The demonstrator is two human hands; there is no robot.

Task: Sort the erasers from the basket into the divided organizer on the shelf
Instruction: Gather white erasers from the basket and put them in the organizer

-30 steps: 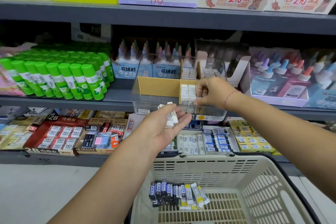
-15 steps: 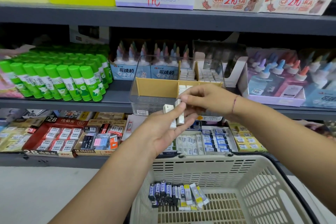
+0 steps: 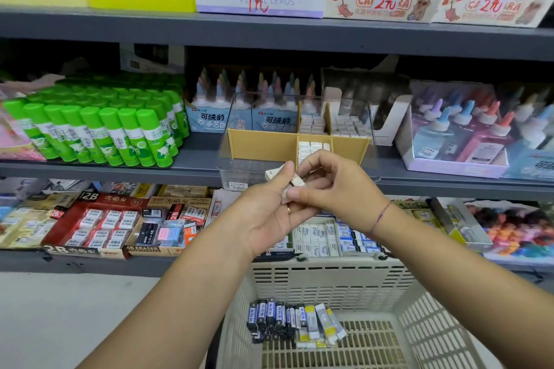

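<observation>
Erasers [image 3: 273, 174] clasped in left hand [image 3: 266, 216] grip; right hand [image 3: 338, 189] grip pinches one, before organizer [image 3: 260, 144].

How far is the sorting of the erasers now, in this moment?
Done: three sections of the organizer hold rows of white erasers. In hand: the left hand holds a few loose erasers, and the right hand pinches one. Left: a pile of wrapped erasers lies in the basket.
</observation>
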